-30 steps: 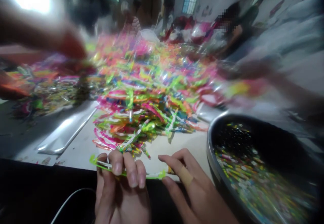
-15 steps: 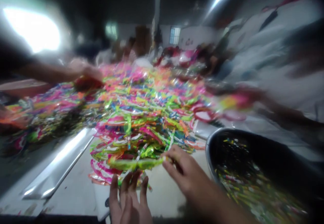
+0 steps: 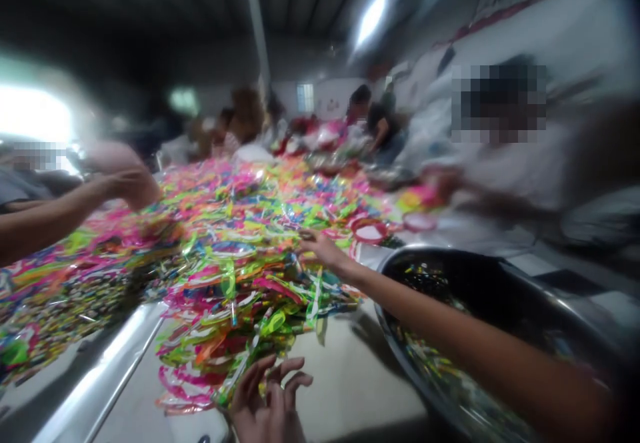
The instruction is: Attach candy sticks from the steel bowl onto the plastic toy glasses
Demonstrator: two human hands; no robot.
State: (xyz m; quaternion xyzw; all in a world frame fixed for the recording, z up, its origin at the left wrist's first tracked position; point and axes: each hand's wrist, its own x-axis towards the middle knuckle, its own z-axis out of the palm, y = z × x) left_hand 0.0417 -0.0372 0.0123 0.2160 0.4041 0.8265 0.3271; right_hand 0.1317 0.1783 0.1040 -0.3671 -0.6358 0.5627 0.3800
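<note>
Low in the head view, my left hand (image 3: 273,396) is palm up with bent fingers held apart and nothing visible between them. It lies beside the near edge of a pile of bright plastic strips (image 3: 240,296) in pink, green, orange and white. A green strip with a small clear tube (image 3: 245,363) lies just behind its fingers. Further off, my right hand (image 3: 323,251) reaches over the pile, its fingers stretched out above the strips; the fingertips are a little blurred. No strip shows in it.
A large dark metal basin (image 3: 395,336) holding small yellowish pieces stands at the right, under my right forearm. A shiny metal strip (image 3: 107,369) edges the table at the left. Two red-rimmed round trays (image 3: 369,231) lie beyond. Co-workers' arms (image 3: 70,209) reach in from the left and right.
My right hand has left the yellow-green strip it was pinching and moved forward over the pile. The fingers of my left hand have bent more. The view has tilted up and shifted right.
</note>
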